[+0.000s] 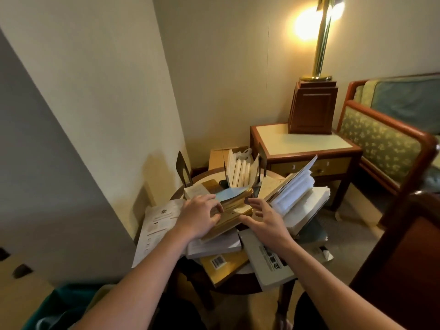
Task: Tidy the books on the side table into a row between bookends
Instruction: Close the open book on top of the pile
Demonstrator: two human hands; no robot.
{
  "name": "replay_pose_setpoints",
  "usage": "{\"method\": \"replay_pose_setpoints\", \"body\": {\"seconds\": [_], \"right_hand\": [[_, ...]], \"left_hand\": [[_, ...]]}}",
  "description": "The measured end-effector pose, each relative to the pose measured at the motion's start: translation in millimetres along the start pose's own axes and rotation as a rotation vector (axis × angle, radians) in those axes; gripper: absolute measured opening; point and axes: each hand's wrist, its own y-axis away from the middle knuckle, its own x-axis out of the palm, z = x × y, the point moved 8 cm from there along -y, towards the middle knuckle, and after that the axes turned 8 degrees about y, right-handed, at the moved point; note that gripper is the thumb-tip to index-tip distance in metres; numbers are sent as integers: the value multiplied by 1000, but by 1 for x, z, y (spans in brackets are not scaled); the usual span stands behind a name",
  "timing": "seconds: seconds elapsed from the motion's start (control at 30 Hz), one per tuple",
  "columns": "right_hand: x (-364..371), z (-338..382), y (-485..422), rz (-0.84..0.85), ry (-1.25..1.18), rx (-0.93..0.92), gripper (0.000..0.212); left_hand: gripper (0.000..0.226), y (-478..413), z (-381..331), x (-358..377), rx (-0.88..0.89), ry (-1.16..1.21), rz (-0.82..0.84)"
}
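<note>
A round side table [238,290] is piled with loose books. In the middle lies a tan book stack [234,211] with a blue cover on top. My left hand [198,216] grips the stack's left edge, fingers curled on it. My right hand [264,221] hovers at its right side, fingers spread, holding nothing. At the back, several pale books [240,171] stand upright. A dark metal bookend [183,169] stands at the far left and another bookend [262,164] beside the upright books. An open book [295,186] fans out on the right.
A grey book [269,263] and a yellow book [222,265] overhang the table's front. Papers [157,225] hang off the left side. A wooden nightstand [302,145] with a lamp [320,44] stands behind, a bed frame [385,139] to the right, a wall close on the left.
</note>
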Motion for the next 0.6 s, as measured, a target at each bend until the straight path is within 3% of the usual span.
{"method": "replay_pose_setpoints", "body": {"seconds": [0.23, 0.6], "right_hand": [[33, -25, -9, 130, -68, 55, 57], [61, -30, -35, 187, -130, 96, 57]], "left_hand": [[41, -30, 14, 21, -55, -199, 202], [52, -54, 36, -3, -62, -81, 135]]}}
